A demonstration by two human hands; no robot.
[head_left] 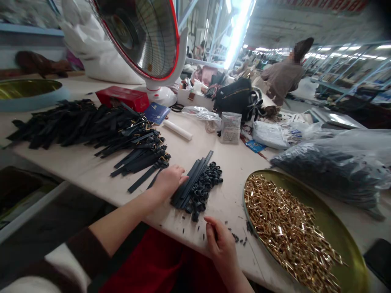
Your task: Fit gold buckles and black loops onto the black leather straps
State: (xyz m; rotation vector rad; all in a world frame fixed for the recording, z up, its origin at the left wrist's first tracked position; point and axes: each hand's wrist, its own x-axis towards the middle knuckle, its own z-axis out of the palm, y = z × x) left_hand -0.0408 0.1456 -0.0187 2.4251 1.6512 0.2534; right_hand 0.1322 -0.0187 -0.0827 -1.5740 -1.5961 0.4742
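Observation:
My left hand [170,180] is palm down at the left edge of a stack of flat black straps [193,179]. Its thumb stands apart from the fingers, close to the straps, and nothing shows in it. Small black loops [204,188] are heaped along the stack's right side. My right hand [222,245] is over the table's near edge, its fingers curled toward the thumb; whatever they hold, if anything, is hidden. On the left spreads a large pile of black straps with gold-coloured metal pieces [122,134].
At right, a big round tray [351,248] holds many gold-coloured metal pieces [284,228]. A heater with a red rim [178,40] stands behind the strap pile. A red box [124,97], a white roll [178,130] and a filled plastic bag [336,162] lie around. Another person [282,77] is farther back.

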